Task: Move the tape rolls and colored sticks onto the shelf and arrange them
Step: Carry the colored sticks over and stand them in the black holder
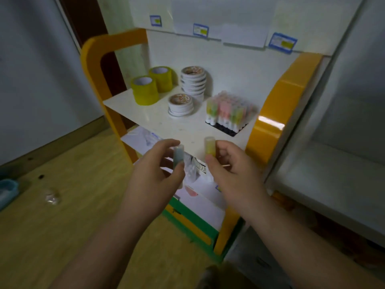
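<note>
On the white shelf board (158,122) stand two yellow tape rolls (145,90), a tall stack of white tape rolls (193,82) and a short stack (180,105). To their right a black tray (227,129) holds several upright colored sticks (229,109). My left hand (154,176) grips a blue-green stick (178,156) upright, just below the shelf's front edge. My right hand (231,172) pinches a yellow stick (209,146) upright beside it. The frame is slightly blurred.
The shelf has orange side panels (277,113) and lower boards with packets (193,170). Price tags (200,29) hang on the upper edge. A wooden floor lies to the left with a clear wrapper (52,198) and a blue item (7,190). A grey-white unit (333,174) stands on the right.
</note>
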`<state>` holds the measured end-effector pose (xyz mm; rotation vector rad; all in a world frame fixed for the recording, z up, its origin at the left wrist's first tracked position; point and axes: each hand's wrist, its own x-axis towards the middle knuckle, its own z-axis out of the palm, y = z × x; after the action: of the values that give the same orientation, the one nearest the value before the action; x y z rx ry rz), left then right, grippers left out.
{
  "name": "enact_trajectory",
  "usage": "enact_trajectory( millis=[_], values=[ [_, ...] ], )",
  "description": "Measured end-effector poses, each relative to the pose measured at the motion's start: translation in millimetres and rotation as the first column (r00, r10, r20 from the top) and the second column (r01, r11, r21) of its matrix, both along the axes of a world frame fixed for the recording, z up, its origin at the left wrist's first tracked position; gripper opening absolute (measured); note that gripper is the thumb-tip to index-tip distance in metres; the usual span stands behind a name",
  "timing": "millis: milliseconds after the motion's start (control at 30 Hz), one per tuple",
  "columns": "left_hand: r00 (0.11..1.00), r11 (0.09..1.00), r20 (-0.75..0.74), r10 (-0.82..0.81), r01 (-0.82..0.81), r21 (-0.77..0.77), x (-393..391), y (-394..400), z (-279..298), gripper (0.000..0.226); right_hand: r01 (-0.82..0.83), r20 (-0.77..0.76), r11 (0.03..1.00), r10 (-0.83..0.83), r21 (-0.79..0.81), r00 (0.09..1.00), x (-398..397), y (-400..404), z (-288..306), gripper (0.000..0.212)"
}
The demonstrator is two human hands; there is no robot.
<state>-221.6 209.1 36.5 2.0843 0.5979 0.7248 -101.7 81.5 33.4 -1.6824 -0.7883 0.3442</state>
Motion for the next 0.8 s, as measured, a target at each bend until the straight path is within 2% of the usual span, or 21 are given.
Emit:
enact_trajectory(
  millis=[167, 300, 500, 667, 800],
  values=[
    [1.0, 1.0, -0.008, 0.016, -0.016, 0.011, 31.6, 54.4, 4.8, 0.037, 0.049, 0.051, 0.997, -0.052, 0.062, 0.997, 29.4, 51.3, 3.8, 0.01],
    [0.999, 0.996, -0.027, -0.036, 0.039, 0.084, 66.1, 95.2, 14.4, 0.038, 0.145, 0.057, 0.983, -0.151, 0.111, 0.987, 46.4, 82.4, 0.5, 0.019],
    [0.997, 0.992, 0.011, -0.082, 0.081, 0.101, 111.2, 138.8, 16.8, 0.034, 0.259, -0.046, 0.952, -0.255, 0.164, 0.966, 64.0, 117.5, -14.5, 0.013],
    [0.977, 0.971, -0.015, -0.213, 0.213, 0.11, 159.5, 158.1, 20.1, 0.026, 0.437, -0.161, 0.889, -0.415, 0.137, 0.895, 75.2, 130.4, -24.8, 0.013],
    [0.933, 0.925, 0.021, -0.358, 0.352, 0.144, 209.2, 164.1, 20.3, 0.027, 0.576, -0.17, 0.813, -0.558, 0.083, 0.812, 84.1, 135.7, -29.6, 0.01]
  ],
)
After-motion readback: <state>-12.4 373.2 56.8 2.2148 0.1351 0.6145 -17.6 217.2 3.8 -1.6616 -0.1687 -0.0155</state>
